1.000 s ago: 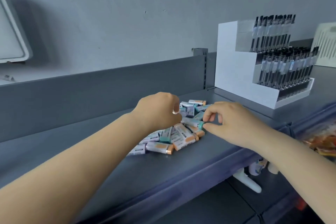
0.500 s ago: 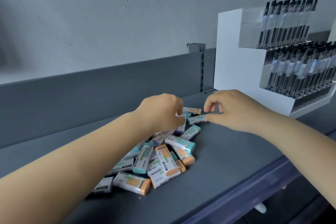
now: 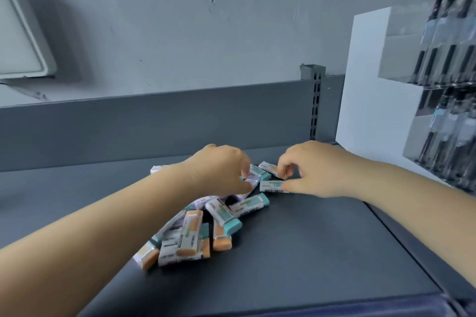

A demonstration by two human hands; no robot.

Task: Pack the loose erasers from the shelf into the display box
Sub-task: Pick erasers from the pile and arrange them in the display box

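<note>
Nearest you, the dark shelf carries a loose heap of erasers, wrapped in white sleeves with orange or teal ends, lying crossed and tilted on one another. No order to them; they look dumped, so each has to be lifted singly.

Your left hand reaches over the far end of the heap, fingers curled down onto a pale eraser. The fingertips are hidden behind the knuckles, so whether it is truly pinched or only touched, you cannot tell.

Your right hand sits just beside it. Thumb and forefinger pinch the end of a teal eraser lying flat with its barcode edge toward you, the other fingers curled above an orange-tipped eraser behind. Likely you are taking the outliers first, from the side your hand can reach.

Farther right stands a white tiered stand of black pens, well apart from the heap. Behind everything, the shelf's grey back panel and a slotted upright.

The display box for the erasers is not in view, so judge packing as barely begun.
</note>
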